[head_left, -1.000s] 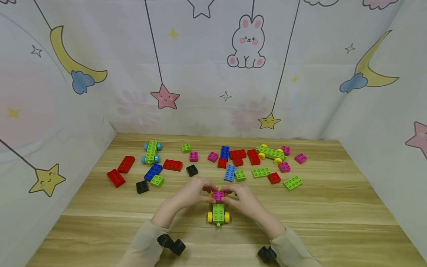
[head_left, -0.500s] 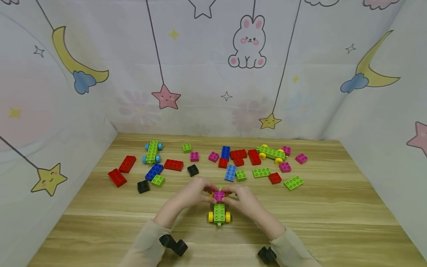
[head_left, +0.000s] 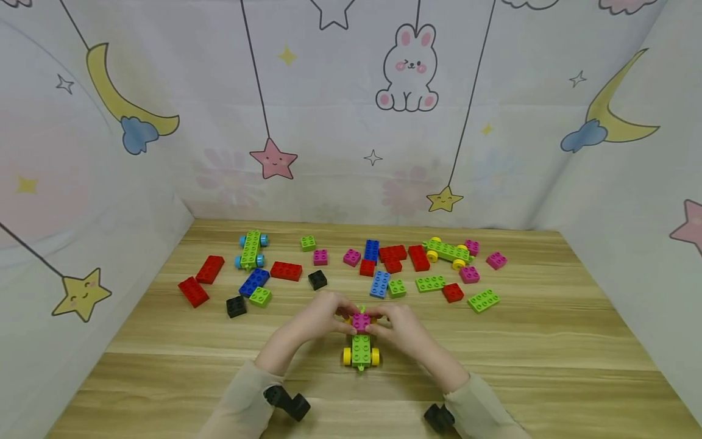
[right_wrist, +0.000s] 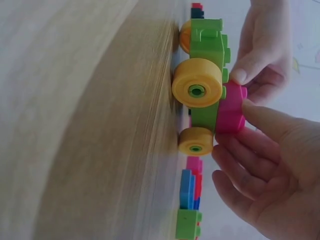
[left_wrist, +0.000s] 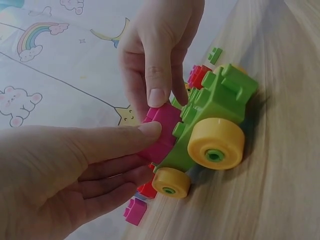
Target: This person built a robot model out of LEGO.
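Observation:
A green toy car base (head_left: 361,352) with yellow wheels stands on the table in front of me, its studs facing up. On its far end sits a pink building block (head_left: 361,322). My left hand (head_left: 325,316) pinches the block from the left between thumb and fingers. From the other side my right hand (head_left: 403,329) pinches the same block. In the left wrist view the pink block (left_wrist: 162,131) lies against the studs of the green car base (left_wrist: 220,100). The right wrist view shows the block (right_wrist: 231,107) seated along the base, with both thumbs on it.
Behind my hands lie loose red, blue, pink, green and black blocks. A green car base with blue wheels (head_left: 251,249) stands at the back left, another with yellow wheels (head_left: 446,250) at the back right. A light blue block (head_left: 379,285) lies just beyond my hands.

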The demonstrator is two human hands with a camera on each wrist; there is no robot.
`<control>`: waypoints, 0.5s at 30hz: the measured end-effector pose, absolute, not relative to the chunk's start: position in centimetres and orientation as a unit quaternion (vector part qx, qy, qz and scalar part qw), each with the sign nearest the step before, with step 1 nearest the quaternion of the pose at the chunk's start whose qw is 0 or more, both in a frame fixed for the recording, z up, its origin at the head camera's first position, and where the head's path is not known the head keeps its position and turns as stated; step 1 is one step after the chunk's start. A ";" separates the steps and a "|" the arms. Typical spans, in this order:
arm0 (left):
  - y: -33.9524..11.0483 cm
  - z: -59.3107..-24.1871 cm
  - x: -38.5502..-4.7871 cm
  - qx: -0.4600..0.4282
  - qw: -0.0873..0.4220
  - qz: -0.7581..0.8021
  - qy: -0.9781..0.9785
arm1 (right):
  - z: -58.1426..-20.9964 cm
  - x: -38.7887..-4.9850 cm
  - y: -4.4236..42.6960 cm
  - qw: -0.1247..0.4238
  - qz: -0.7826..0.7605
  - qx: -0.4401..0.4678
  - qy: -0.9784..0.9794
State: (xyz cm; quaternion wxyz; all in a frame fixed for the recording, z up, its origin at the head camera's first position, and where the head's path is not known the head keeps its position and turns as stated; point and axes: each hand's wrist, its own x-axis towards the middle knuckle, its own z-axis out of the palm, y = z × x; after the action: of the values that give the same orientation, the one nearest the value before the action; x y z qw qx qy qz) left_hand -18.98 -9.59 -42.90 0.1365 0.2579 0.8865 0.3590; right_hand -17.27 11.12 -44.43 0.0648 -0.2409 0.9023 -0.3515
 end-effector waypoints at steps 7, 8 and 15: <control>-9.5 -42.7 -18.8 0.253 0.134 0.347 0.893 | -44.5 -17.2 11.2 0.068 -0.346 -0.243 0.904; -9.5 -42.7 -18.8 0.254 0.132 0.342 0.895 | -44.5 -17.2 11.1 0.069 -0.345 -0.242 0.904; -9.5 -42.6 -18.6 0.281 0.114 0.312 0.900 | -44.6 -17.2 11.2 0.065 -0.354 -0.244 0.901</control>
State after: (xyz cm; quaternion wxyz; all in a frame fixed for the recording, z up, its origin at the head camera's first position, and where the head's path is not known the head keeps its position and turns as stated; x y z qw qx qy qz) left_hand -18.61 -9.48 -42.62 0.1144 0.2807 0.9003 0.3123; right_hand -17.19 11.17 -44.57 0.0652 -0.2437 0.9005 -0.3541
